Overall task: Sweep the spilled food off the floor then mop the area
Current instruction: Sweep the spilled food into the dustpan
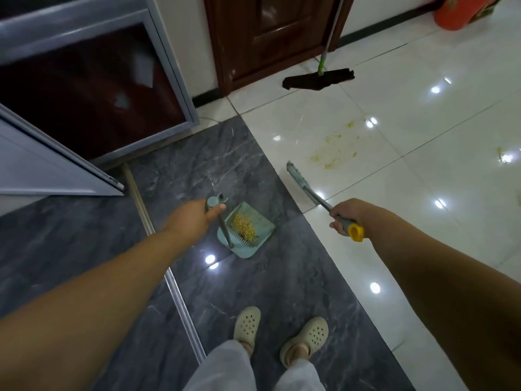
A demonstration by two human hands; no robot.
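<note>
A home: glossy tiled floor (394, 88), wooden door (270, 35), sliding-door track (180, 294).

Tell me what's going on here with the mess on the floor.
A person is cleaning up spilled food. The left hand grips the upright handle of a pale green plastic dustpan standing on the dark marble tiles, already holding a heap of yellowish scraps. The right hand grips a metal-handled broom. A yellowish smear remains on the white tiles. A dark flat mop leans by the wooden door.
</note>
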